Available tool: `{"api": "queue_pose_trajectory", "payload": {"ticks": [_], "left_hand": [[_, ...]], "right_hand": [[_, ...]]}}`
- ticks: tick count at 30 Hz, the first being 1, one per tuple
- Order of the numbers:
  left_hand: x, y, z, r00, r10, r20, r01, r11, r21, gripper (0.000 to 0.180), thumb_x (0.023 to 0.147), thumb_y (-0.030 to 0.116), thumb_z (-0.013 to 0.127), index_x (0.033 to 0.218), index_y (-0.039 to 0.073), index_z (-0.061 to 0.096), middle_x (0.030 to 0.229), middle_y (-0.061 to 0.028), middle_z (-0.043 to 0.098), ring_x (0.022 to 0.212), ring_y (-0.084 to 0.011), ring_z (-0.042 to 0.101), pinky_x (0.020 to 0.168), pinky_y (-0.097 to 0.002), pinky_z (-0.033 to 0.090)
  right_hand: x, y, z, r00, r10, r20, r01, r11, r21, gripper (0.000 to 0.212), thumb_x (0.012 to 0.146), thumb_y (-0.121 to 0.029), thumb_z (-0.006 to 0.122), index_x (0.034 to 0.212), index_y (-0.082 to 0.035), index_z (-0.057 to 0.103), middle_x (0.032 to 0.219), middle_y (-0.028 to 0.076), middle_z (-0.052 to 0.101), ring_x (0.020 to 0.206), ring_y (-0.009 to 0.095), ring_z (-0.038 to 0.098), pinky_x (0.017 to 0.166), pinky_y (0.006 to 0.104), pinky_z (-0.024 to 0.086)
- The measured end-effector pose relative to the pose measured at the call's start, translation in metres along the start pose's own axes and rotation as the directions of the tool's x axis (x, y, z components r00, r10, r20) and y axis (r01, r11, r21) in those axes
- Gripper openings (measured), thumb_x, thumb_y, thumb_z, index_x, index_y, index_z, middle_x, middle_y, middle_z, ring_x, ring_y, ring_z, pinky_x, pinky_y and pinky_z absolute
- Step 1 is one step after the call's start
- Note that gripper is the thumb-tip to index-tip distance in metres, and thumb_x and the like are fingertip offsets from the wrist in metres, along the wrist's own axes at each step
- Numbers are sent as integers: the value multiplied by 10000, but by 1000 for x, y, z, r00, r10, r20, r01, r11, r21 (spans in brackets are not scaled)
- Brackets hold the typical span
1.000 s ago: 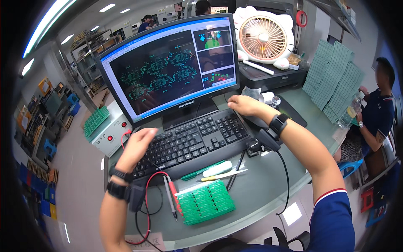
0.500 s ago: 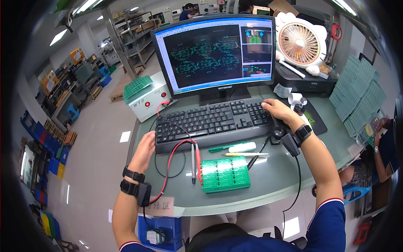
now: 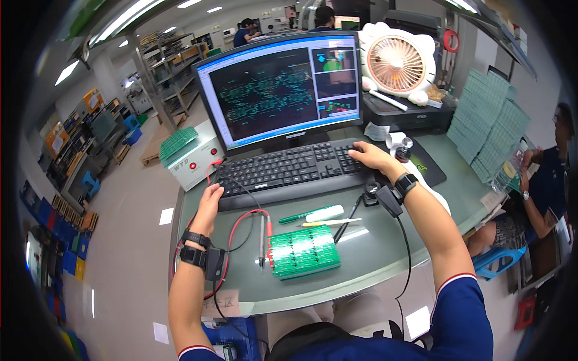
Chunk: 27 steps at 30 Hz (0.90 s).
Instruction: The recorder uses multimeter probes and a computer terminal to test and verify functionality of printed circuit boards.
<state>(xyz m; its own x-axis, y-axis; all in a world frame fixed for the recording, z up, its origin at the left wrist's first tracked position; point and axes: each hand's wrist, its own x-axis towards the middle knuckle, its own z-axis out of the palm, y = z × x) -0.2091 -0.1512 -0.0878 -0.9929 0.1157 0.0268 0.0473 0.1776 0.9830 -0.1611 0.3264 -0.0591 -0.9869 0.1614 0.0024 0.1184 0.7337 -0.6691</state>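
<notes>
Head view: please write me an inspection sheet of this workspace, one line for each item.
Surface: grey-green table, crowded at the back.
Job's things: black keyboard before a lit monitor; green circuit board panel near the front edge.
Clutter: green pen, pink desk fan, stacks of green boards.
Hands: left hand at the keyboard's left end; right hand on its right end.
Cables: red and black probe leads.
Surroundings: shelving, a seated person.

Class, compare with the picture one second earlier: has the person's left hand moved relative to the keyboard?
Yes. The left hand lay on the keys at the left end of the keyboard; now it has slid off leftward to that end's edge.
</notes>
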Motion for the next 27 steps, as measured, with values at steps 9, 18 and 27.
{"api": "queue_pose_trajectory", "payload": {"ticks": [9, 18, 27], "left_hand": [[-47, 39, 24, 971, 238, 6, -195, 779, 596, 311, 922, 326, 555, 1030, 38, 600, 1048, -154, 621, 1014, -255, 589, 861, -358, 450], [-118, 53, 57, 940, 45, 337, -340, 167, 925, 415, 780, 438, 608, 767, 23, 594, 697, -168, 657, 665, -370, 644, 614, -456, 500], [-126, 38, 35, 934, 126, 333, -347, 111, 931, 276, 771, 252, 562, 855, -10, 579, 744, -193, 667, 665, -371, 658, 607, -465, 523]], "right_hand": [[-42, -32, -13, 968, -200, -153, 180, 975, -130, 472, 879, -436, 578, 1217, -108, 582, 1179, 133, 627, 1144, 314, 559, 984, 474, 353], [-132, -88, 57, 648, -716, 260, 755, 557, -347, 76, 794, -159, 633, 810, -86, 629, 817, 65, 616, 848, 266, 641, 699, 380, 541], [-125, -82, 66, 728, -635, 259, 663, 556, -502, 97, 754, -110, 624, 833, -54, 626, 816, 94, 636, 835, 279, 644, 704, 378, 538]]}}
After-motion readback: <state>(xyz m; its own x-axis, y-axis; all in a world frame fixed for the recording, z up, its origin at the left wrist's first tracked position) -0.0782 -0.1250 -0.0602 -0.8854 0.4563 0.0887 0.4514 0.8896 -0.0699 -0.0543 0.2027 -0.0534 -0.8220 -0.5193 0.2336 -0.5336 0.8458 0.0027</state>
